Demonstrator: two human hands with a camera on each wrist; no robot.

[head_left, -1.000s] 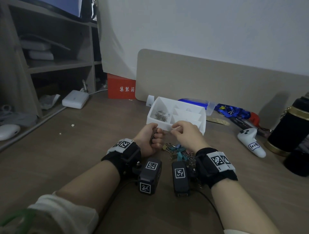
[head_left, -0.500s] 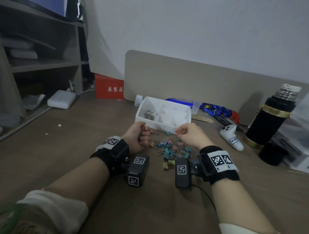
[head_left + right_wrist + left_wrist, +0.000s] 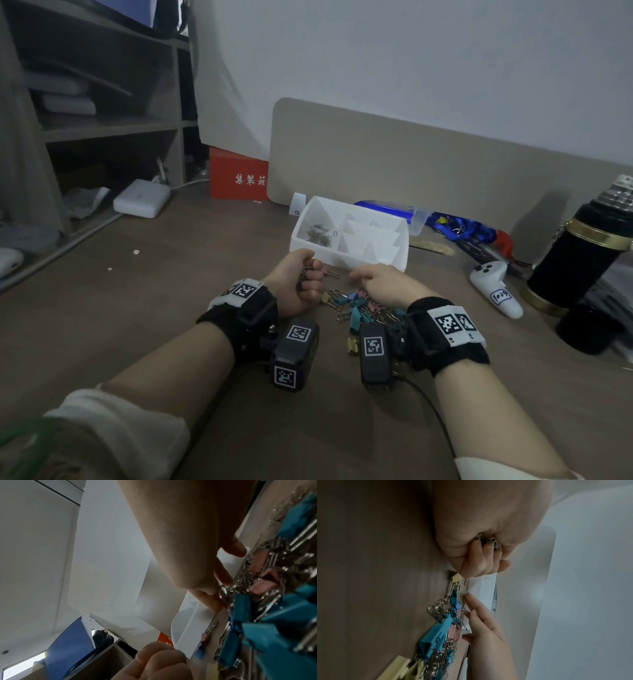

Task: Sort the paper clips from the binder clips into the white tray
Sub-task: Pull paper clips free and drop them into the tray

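The white tray [image 3: 349,261] stands just beyond my hands, with silver paper clips [image 3: 318,234] in its left compartment. My left hand [image 3: 301,284] is a fist gripping a bunch of paper clips [image 3: 489,542], left of the mixed pile of coloured binder clips and paper clips [image 3: 359,308]. My right hand [image 3: 380,281] reaches down onto the pile's far edge. Its fingertips [image 3: 211,601] are spread and touch silver clips [image 3: 223,591] without plainly gripping any. A pink binder clip [image 3: 330,273] lies between the hands. The tray's front wall [image 3: 483,585] is close behind both hands.
A black flask [image 3: 579,257], a black cup [image 3: 585,329] and a white controller [image 3: 493,287] stand to the right. Blue lanyards [image 3: 459,229] lie behind the tray, in front of a beige board [image 3: 411,164]. At far left are a red box [image 3: 238,174], a white adapter [image 3: 142,198] and shelves.
My right hand came down from the tray's front edge onto the pile of clips. The left fist kept its clips and stayed put. The head view shifted.
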